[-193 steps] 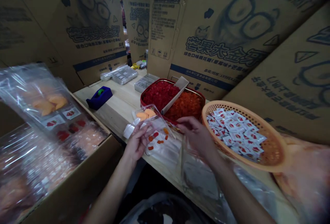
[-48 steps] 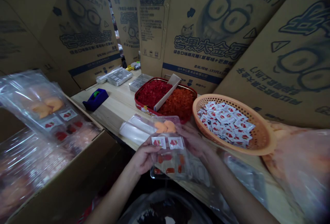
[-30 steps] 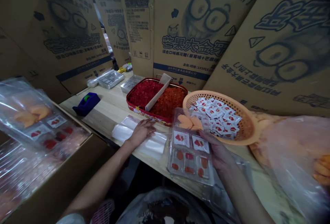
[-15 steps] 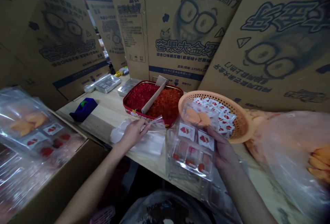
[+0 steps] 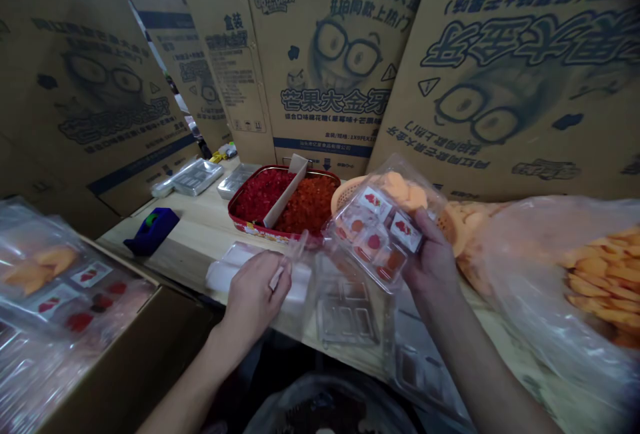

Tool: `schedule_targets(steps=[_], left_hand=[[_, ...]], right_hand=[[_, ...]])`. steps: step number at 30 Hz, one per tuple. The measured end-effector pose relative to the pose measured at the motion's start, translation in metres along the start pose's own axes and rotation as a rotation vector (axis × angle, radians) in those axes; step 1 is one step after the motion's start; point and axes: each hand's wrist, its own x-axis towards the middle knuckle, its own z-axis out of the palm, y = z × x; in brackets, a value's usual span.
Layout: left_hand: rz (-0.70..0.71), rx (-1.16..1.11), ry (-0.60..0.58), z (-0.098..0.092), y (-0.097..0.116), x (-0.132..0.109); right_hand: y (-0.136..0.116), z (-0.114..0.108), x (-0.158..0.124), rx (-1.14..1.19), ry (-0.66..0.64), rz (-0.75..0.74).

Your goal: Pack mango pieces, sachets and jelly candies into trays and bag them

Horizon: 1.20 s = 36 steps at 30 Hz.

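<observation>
My right hand grips a filled clear plastic tray with orange chips, two small red-and-white sachets and red candies in its compartments, tilted and raised above the wooden table. My left hand is closed, pinching a clear plastic bag lifted from the stack of bags at the table's near edge. Empty clear trays lie on the table between my hands.
A red tin of red and orange candy with a cardboard divider stands behind. An orange basket is mostly hidden by the tray. A big bag of orange chips sits right. A blue tape dispenser and a box of packed trays are left. Cardboard cartons wall the back.
My right hand has lifted the filled tray up and tilted it in front of the basket. My left hand has picked a clear bag off the stack and pulled it toward me.
</observation>
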Motion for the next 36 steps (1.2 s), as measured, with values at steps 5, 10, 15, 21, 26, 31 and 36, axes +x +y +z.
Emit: schedule_targets(steps=[5,10,15,21,26,31,36], left_hand=[[-0.193,-0.172,-0.084,0.002,0.001,0.003],[-0.407,-0.468,-0.138,0.04,-0.014,-0.004],[-0.413,-0.468,-0.168,0.065,-0.006,-0.024],[-0.481,-0.552,-0.196,0.06,0.004,-0.028],[-0.533,-0.638,-0.226,0.055,0.002,-0.028],[-0.572,-0.699,-0.243,0.055,-0.001,-0.029],[-0.606,-0.772,-0.219,0.058,0.005,-0.027]], right_hand=[[-0.008,0.004,-0.003,0.024,0.016,-0.026],[-0.009,0.008,-0.001,0.063,0.037,-0.04],[0.007,0.024,-0.001,0.133,-0.029,-0.086],[0.027,0.03,-0.001,0.165,0.044,-0.14],[0.029,0.027,-0.001,0.158,0.084,-0.234],[0.028,0.028,-0.004,0.129,0.08,-0.234],[0.037,0.032,-0.008,0.13,0.055,-0.251]])
